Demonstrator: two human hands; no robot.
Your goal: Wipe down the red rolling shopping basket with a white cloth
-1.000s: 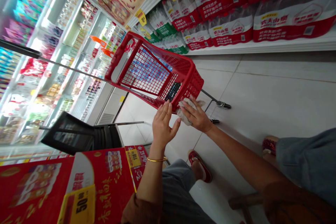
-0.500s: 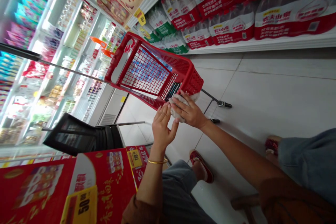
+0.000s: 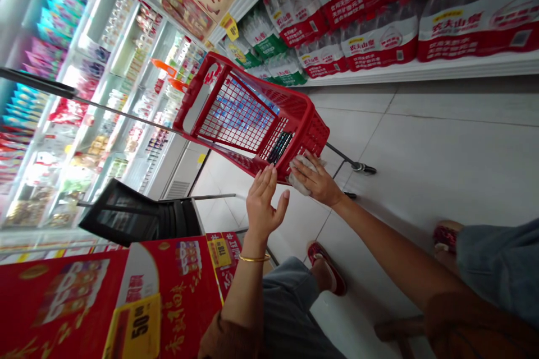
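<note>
A red plastic shopping basket cart (image 3: pixel 295 101) with a mesh panel stands in front of me, tilted in the view. My right hand (image 3: pixel 315 180) presses a crumpled whitish cloth (image 3: pixel 300 184) against the cart's near side, its fingers spread over the cloth. My left hand (image 3: pixel 264 202), with a gold bangle at the wrist, is raised at the cart's near edge. Its fingers are stretched out, the thumb stands apart and it holds nothing; whether the fingertips touch the rim I cannot tell. Small dark items (image 3: pixel 279 147) lie inside the cart.
Water bottle packs (image 3: pixel 379 39) fill the shelf at upper right. Red boxes (image 3: pixel 168 291) with price tags stand at lower left. Black baskets (image 3: pixel 138 216) and lit shelves (image 3: pixel 105 106) are at left. The cart's caster (image 3: pixel 362 168) rests on the tiled floor.
My right hand has moved right with the cloth along the cart's side, away from my left hand. The gap between the hands is wider. The view has shifted slightly.
</note>
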